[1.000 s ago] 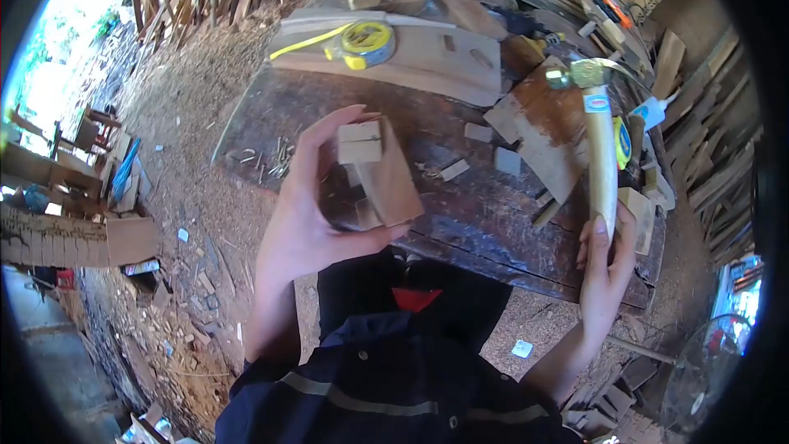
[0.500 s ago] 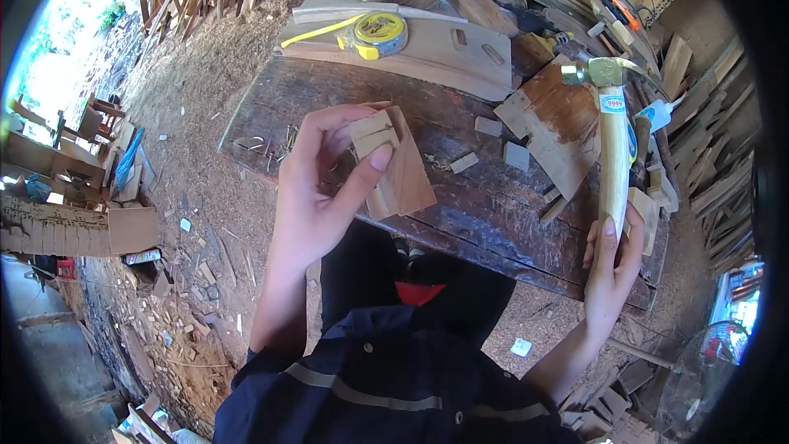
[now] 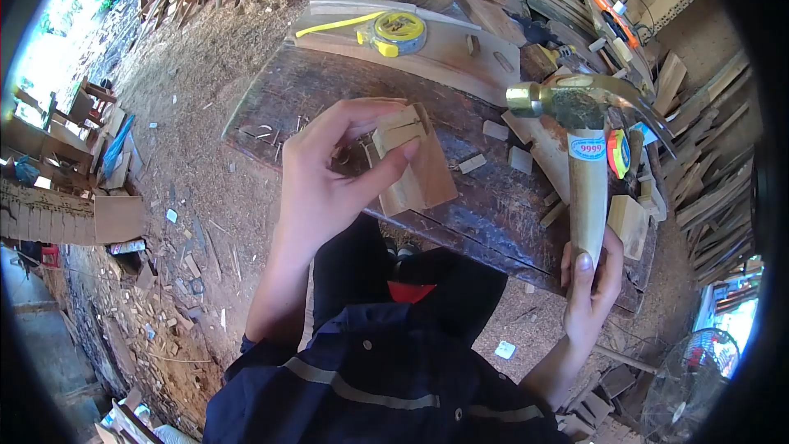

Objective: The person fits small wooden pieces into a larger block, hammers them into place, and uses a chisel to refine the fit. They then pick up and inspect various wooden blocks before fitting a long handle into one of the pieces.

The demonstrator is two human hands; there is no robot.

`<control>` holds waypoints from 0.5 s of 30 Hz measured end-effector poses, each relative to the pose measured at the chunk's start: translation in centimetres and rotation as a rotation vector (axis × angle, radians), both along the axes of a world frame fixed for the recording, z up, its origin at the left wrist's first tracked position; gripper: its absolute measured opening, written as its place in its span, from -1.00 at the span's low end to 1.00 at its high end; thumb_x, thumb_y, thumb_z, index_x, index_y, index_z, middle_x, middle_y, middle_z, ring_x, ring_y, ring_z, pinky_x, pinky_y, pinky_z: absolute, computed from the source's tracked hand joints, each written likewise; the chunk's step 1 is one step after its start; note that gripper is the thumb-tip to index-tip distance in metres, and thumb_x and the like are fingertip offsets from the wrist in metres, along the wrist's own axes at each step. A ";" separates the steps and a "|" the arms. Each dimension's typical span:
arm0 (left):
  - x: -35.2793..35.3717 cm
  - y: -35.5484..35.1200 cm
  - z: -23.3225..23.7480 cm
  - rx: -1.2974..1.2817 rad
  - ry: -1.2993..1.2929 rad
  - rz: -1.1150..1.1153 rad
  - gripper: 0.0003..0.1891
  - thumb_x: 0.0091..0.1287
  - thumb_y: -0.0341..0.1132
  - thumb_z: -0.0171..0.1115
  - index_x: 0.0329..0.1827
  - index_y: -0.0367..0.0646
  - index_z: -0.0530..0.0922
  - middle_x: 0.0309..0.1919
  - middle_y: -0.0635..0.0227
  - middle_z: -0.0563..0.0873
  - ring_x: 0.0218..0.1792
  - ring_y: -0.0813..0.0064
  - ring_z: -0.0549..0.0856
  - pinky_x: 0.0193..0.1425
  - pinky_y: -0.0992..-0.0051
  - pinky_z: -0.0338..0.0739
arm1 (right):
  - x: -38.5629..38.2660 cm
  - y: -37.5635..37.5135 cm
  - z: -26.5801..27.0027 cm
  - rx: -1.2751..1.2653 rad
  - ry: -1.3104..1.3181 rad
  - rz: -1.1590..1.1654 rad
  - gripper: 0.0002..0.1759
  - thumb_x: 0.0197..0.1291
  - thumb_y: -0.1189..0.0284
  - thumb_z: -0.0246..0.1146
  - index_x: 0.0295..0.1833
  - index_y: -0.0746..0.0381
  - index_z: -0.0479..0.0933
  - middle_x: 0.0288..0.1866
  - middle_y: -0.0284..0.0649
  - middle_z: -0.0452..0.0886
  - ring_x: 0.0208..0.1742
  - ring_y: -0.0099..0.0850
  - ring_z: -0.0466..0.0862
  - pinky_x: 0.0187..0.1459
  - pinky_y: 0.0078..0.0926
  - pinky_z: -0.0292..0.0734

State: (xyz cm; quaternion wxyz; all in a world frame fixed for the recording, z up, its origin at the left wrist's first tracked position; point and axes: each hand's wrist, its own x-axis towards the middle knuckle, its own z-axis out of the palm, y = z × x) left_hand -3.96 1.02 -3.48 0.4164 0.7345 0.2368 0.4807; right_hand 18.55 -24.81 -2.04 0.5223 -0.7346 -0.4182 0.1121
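Observation:
Between thumb and fingers, my left hand [image 3: 325, 173] grips a wooden block [image 3: 434, 177] over the near part of the workbench [image 3: 345, 74]. A smaller squared wood piece [image 3: 399, 133] lies against the block's upper end under the thumb, with a dark line across its face. My right hand [image 3: 593, 284] is wrapped around the lower handle of a claw hammer [image 3: 587, 189], thumb along the wood. The hammer stands upright, its metal head [image 3: 575, 103] raised toward the camera and its claw pointing right. Small nails [image 3: 267, 131] lie on the bench left of my left hand.
A yellow tape measure [image 3: 399, 33] rests on a board at the back of the bench. Several small offcuts [image 3: 519, 159] and a second tape measure [image 3: 618, 153] lie to the right. Scrap wood [image 3: 715, 173] is piled beyond, near a fan [image 3: 711, 358]. Wood debris litters the floor.
The hammer has come closer to the camera and moved left, its head now larger in view. My left hand and the wooden block have shifted slightly right. Both grips stay the same.

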 end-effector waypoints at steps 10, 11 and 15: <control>0.4 0.8 -0.1 0.120 0.008 0.035 -0.60 0.17 -0.44 0.62 0.08 -0.26 0.75 -0.06 0.20 0.88 0.01 0.34 0.90 0.08 0.44 0.75 | -0.8 1.5 1.1 -0.212 -0.232 0.092 -0.54 0.50 0.30 0.29 0.38 0.31 0.56 0.22 0.08 0.74 0.10 -0.13 0.79 0.21 -0.22 0.60; 0.3 0.8 0.0 0.118 0.012 0.034 -0.60 0.16 -0.45 0.62 0.08 -0.25 0.75 -0.06 0.21 0.88 0.01 0.34 0.90 0.08 0.44 0.75 | -0.8 1.7 1.3 -0.211 -0.230 0.098 -0.51 0.50 0.29 0.29 0.40 0.32 0.55 0.21 0.07 0.74 0.06 -0.18 0.78 0.18 -0.24 0.61; 0.1 0.8 -0.1 0.105 0.010 0.028 -0.59 0.15 -0.45 0.62 0.08 -0.25 0.75 -0.05 0.22 0.88 -0.01 0.35 0.90 0.06 0.44 0.75 | -1.2 2.1 2.2 -0.134 -0.177 0.097 -0.42 0.55 0.24 0.23 0.52 0.37 0.48 -0.01 -0.08 0.74 -0.20 -0.44 0.69 -0.08 -0.43 0.59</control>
